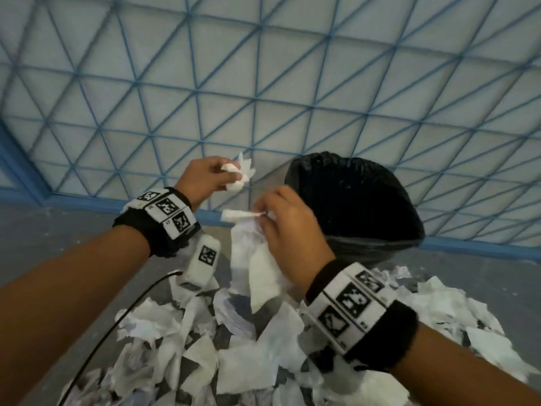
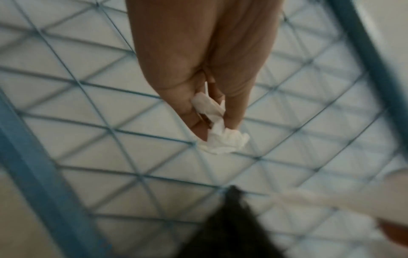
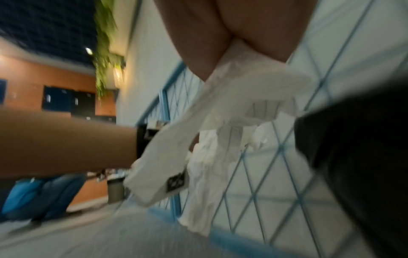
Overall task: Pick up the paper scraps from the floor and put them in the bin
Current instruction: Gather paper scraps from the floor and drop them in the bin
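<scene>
My left hand (image 1: 216,174) is raised left of the bin and pinches a small crumpled paper scrap (image 1: 240,174); the left wrist view shows that scrap (image 2: 220,137) between thumb and fingers. My right hand (image 1: 281,218) is beside the bin's left rim and grips a bunch of larger white paper scraps (image 1: 257,268) that hang down from its fingers; the right wrist view shows them (image 3: 232,131) blurred. The bin (image 1: 357,206), lined with a black bag, stands against the wall at centre right. A pile of torn paper scraps (image 1: 210,347) covers the floor below both arms.
A white wall with a blue diagonal grid (image 1: 263,83) rises right behind the bin. A black cable (image 1: 111,326) runs from the left wrist device across the grey floor (image 1: 58,230). More scraps (image 1: 456,312) lie to the right of the bin.
</scene>
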Demonstrator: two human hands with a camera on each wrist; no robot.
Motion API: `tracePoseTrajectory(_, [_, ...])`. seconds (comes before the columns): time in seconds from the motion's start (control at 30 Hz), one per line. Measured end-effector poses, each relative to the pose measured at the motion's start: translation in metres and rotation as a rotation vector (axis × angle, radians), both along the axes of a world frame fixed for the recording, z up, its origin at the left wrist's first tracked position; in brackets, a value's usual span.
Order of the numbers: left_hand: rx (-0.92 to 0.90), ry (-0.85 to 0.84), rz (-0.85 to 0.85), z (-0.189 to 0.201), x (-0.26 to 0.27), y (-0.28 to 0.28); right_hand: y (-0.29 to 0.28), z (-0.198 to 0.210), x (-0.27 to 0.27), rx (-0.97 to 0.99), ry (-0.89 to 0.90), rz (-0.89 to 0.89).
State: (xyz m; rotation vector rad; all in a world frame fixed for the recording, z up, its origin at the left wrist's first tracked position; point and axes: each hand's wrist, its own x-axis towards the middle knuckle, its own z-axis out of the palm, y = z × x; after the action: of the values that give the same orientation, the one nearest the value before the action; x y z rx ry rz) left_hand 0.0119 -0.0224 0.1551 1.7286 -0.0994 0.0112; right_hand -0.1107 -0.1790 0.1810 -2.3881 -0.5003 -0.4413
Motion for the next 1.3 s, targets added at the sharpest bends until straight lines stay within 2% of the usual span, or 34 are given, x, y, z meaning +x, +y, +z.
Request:
tracePoseTrajectory(0.1, [-0.266, -0.015, -0.020, 0.046, -0.023, -0.028, -0.037, 0.053, 0.003, 0.109, -0.205, -0.079])
tracePoseTrajectory(0.2, [-0.301, -0.043, 0.016, 0.071, -0.042, -0.072, -0.082, 0.069, 0.022, 0.110, -0.227, -0.231])
tracePoseTrajectory(0.27, [-0.170, -0.107, 0.071, 0.076, -0.051, -0.107, -0.110, 0.061, 0.035, 0.098, -0.158, -0.348])
tracePoseTrajectory(0.37, [0.137, -0.211, 0.131, 0.069, -0.065, -0.154, -0.136, 0.042, 0.044, 0.103, -0.106, -0.471])
tracePoseTrajectory(0.47, [0.362, -0.166, 0.024, 0.056, -0.075, -0.183, -0.141, 0.026, 0.043, 0.116, -0.055, -0.487])
tracePoseTrajectory(0.53, [0.513, -0.098, -0.111, 0.048, -0.081, -0.187, -0.140, 0.020, 0.042, 0.127, 0.124, -0.448])
tracePoseTrajectory(0.63, [0.663, -0.083, -0.197, 0.050, -0.092, -0.173, -0.136, 0.018, 0.044, 0.188, 0.395, -0.337])
tracePoseTrajectory(0.73, [0.627, -0.148, -0.103, 0.054, -0.099, -0.139, -0.122, 0.023, 0.044, 0.187, 0.414, -0.319])
tracePoseTrajectory(0.83, [0.592, -0.180, -0.013, 0.051, -0.100, -0.094, -0.103, 0.032, 0.044, 0.065, 0.406, -0.309])
tracePoseTrajectory(0.9, [0.604, -0.158, 0.075, 0.042, -0.095, -0.063, -0.090, 0.038, 0.039, -0.034, 0.357, -0.305])
tracePoseTrajectory(0.97, [0.694, -0.102, 0.119, 0.026, -0.084, -0.030, -0.073, 0.042, 0.023, -0.122, 0.200, -0.267])
tracePoseTrajectory(1.03, [0.936, 0.068, 0.031, 0.002, -0.072, 0.000, -0.049, 0.041, 0.002, -0.124, 0.005, -0.125])
tracePoseTrajectory(1.07, [1.080, 0.187, -0.055, -0.013, -0.068, 0.013, -0.036, 0.035, -0.006, -0.120, -0.030, -0.029])
tracePoseTrajectory(1.1, [1.219, 0.308, -0.143, -0.028, -0.065, 0.023, -0.024, 0.023, -0.011, -0.144, 0.002, 0.060])
tracePoseTrajectory(1.17, [1.392, 0.474, -0.283, -0.058, -0.063, 0.038, 0.001, -0.013, -0.017, -0.270, 0.225, 0.176])
tracePoseTrajectory(1.3, [1.436, 0.531, -0.470, -0.113, -0.066, 0.050, 0.033, -0.105, -0.014, -0.524, 0.646, 0.193])
